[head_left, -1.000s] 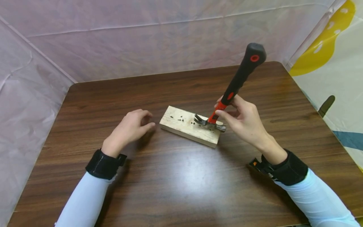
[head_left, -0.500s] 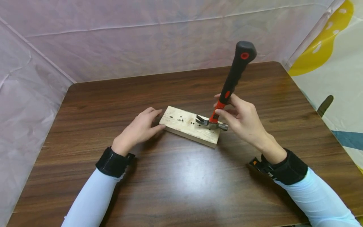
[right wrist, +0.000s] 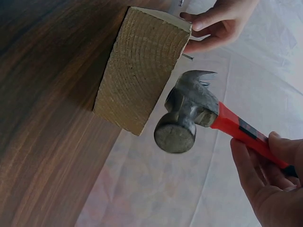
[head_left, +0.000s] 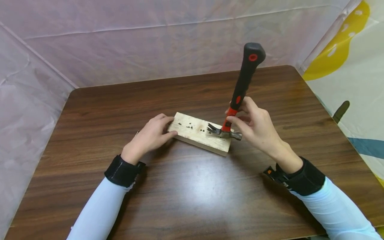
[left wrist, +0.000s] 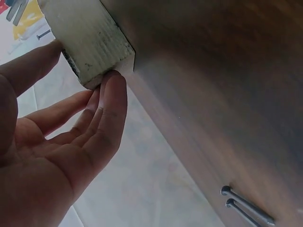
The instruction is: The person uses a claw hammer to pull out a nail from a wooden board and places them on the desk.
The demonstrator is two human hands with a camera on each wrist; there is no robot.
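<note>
My left hand [head_left: 153, 133] holds the left end of a pale wooden block [head_left: 192, 131], thumb on the near side and fingertips at the end face. Dark holes and marks dot the block's top. A nail [right wrist: 188, 57] sticks out of the top in the right wrist view. My right hand [head_left: 255, 125] grips a claw hammer [head_left: 244, 80] low on its red neck, the black handle pointing up. The steel head [right wrist: 187, 106] hangs close over the block's right part, claw to the left and striking face to the right.
Two loose nails [left wrist: 246, 205] lie on the brown wooden table [head_left: 192, 200], seen in the left wrist view. A pale sheet [head_left: 150, 46] hangs behind the table, and a patterned cloth [head_left: 354, 100] is at the right.
My left hand has moved right onto the block's left end. In the right hand, the hammer's handle has swung left and its head has shifted slightly right. The block has stayed put.
</note>
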